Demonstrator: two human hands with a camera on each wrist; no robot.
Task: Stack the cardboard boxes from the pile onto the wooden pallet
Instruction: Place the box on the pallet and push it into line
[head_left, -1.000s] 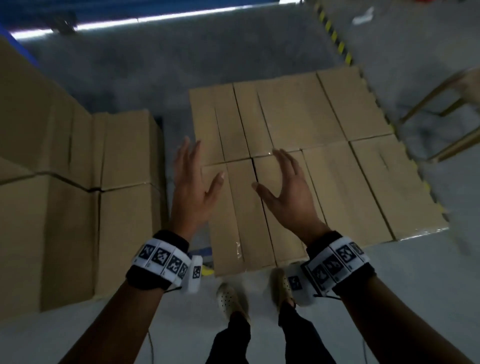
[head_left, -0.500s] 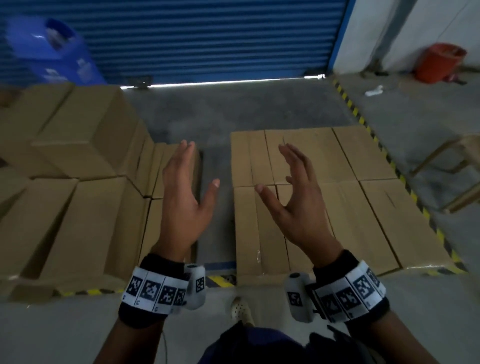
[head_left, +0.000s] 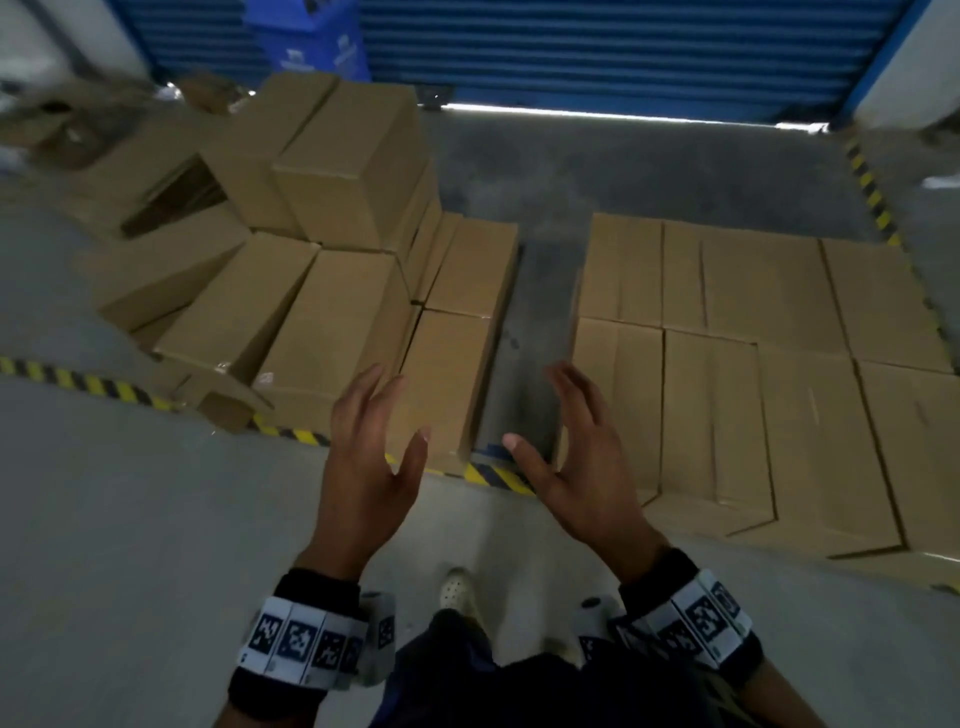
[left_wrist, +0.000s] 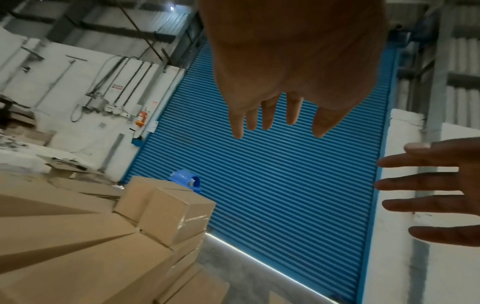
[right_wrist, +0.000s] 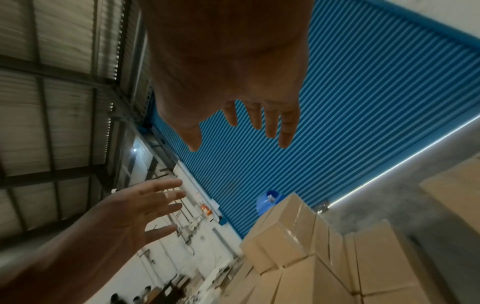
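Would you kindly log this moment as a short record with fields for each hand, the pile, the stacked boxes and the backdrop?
left hand: open, fingers spread, holding nothing, raised in the air
right hand: open, palm facing the left hand, holding nothing
pile: jumbled boxes on the person's left, some tilted, one sitting highest
stacked boxes: flat, even layer on the person's right; pallet beneath not visible
gap: strip of bare floor between the two groups
backdrop: blue shutter, closed
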